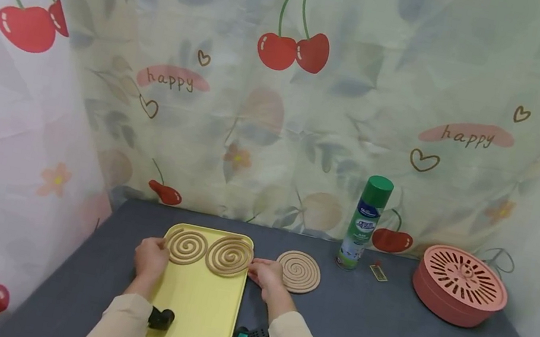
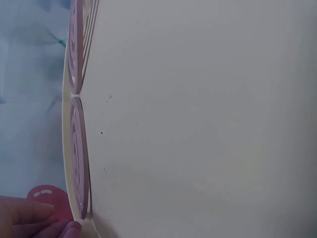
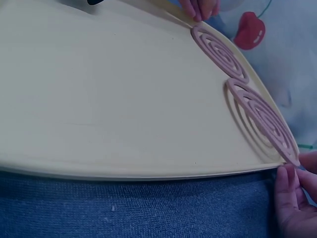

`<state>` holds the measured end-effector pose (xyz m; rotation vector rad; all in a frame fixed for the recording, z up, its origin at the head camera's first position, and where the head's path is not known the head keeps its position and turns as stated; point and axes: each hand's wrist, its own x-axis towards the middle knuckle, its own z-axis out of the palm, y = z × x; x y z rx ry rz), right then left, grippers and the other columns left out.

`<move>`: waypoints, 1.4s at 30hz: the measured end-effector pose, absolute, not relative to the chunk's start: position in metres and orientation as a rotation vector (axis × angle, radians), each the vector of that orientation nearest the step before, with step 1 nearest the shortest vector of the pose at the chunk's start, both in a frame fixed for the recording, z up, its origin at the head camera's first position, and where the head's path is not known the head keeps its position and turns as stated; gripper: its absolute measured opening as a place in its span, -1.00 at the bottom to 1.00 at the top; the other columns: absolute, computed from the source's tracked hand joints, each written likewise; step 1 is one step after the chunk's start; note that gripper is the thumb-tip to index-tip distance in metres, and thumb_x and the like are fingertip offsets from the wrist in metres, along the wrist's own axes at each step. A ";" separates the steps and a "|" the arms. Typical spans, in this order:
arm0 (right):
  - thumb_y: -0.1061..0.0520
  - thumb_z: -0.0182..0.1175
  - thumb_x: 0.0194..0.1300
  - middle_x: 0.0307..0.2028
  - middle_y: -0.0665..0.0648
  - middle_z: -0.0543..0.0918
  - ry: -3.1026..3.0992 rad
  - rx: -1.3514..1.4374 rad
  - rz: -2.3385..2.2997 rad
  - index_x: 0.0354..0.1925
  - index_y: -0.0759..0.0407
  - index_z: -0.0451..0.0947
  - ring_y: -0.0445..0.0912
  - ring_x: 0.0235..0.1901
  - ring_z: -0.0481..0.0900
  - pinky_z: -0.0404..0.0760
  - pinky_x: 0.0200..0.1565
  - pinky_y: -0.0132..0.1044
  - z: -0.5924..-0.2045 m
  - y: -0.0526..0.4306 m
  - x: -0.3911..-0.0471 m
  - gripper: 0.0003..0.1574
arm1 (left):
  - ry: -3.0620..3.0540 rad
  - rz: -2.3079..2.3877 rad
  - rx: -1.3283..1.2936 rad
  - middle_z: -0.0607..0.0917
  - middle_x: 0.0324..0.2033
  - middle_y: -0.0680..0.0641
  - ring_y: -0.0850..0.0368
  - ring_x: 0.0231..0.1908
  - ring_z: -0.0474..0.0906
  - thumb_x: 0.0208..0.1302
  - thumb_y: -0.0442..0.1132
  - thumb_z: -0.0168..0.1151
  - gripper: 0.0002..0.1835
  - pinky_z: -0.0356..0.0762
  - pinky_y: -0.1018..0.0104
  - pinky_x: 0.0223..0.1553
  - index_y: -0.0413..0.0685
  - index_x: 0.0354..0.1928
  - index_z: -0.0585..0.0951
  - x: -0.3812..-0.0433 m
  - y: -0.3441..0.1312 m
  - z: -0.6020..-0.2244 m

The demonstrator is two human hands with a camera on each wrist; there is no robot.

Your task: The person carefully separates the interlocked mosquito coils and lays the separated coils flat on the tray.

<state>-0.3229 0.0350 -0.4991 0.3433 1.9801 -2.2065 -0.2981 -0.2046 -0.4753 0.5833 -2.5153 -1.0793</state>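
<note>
Two hands at the far corners of a yellow tray [image 1: 198, 312], as seen in the head view. My left hand [image 1: 151, 259] is resting at the far left corner, its thumb and fingertips drawn together against the rim; I cannot tell whether they are pinching the rim alone or also the edge of the left coil [image 1: 186, 248]. That coil is lying inside the tray, directly to the right of my fingertips and nearly meeting them.

My right hand [image 1: 268, 277] is pinching the outer edge of the right coil [image 1: 231, 257] between thumb and fingertips at the far right corner. This coil is extending leftward from the hand, over the tray and just beside the left coil; the right wrist view is showing its ringed shadow on the tray below.

A third coil [image 1: 298, 270] is lying flat on the dark surface [image 1: 355, 328], just to the right of my right hand. Farther right, a green can [image 1: 361, 224] is standing upright, with a small metal stand [image 1: 379, 272] lying near its base and a round red case [image 1: 463, 287] sitting beyond. A printed curtain [image 1: 339, 114] is hanging behind them.
</note>
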 end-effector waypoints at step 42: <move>0.36 0.08 0.25 -0.42 0.05 0.66 1.920 0.120 -2.188 0.06 0.64 0.36 -0.24 -0.41 0.60 0.60 -0.26 -0.41 -0.468 0.117 -0.318 -0.54 | -2.488 -1.272 0.250 0.72 -0.46 -0.18 0.04 -0.44 0.60 0.11 -0.30 0.25 -0.86 0.46 0.28 -0.35 -0.25 -0.37 0.70 -0.313 -0.141 -0.458</move>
